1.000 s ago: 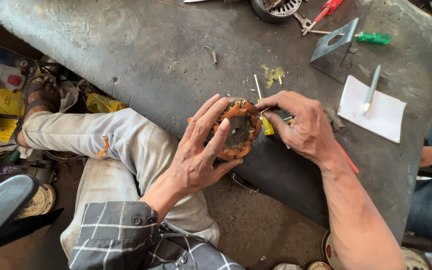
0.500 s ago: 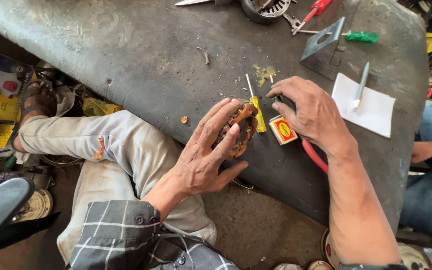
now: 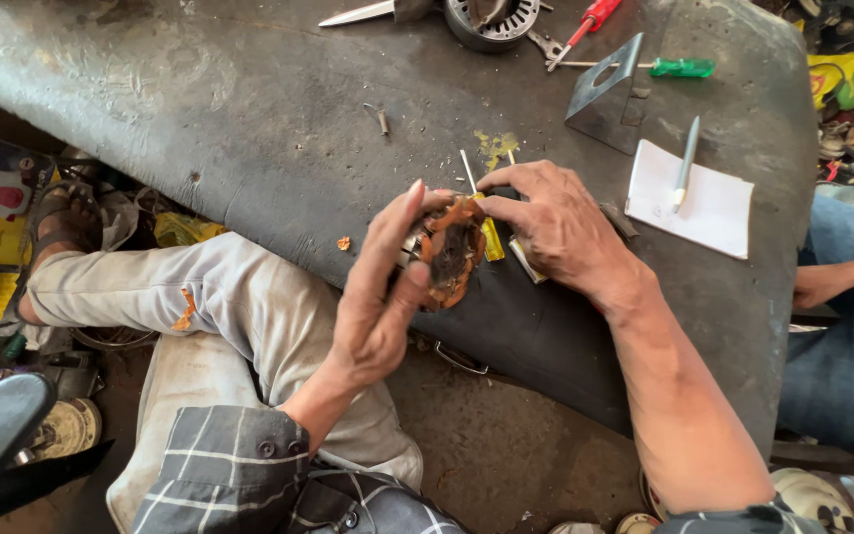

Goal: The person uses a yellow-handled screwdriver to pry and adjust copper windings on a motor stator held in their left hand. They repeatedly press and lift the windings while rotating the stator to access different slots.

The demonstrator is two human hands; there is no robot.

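Beyond the hands' motor stator [image 3: 450,249] lie notepad [image 3: 706,203] and pen [image 3: 685,163].

A stator [image 3: 450,252] is sitting between the left hand [image 3: 380,297] and right hand [image 3: 551,225] on the bench [image 3: 249,119], with a notepad [image 3: 689,198] lying to its right and screwdrivers [image 3: 679,67] behind.

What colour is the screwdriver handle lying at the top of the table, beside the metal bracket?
Green screwdriver handle, clearest in the head view.
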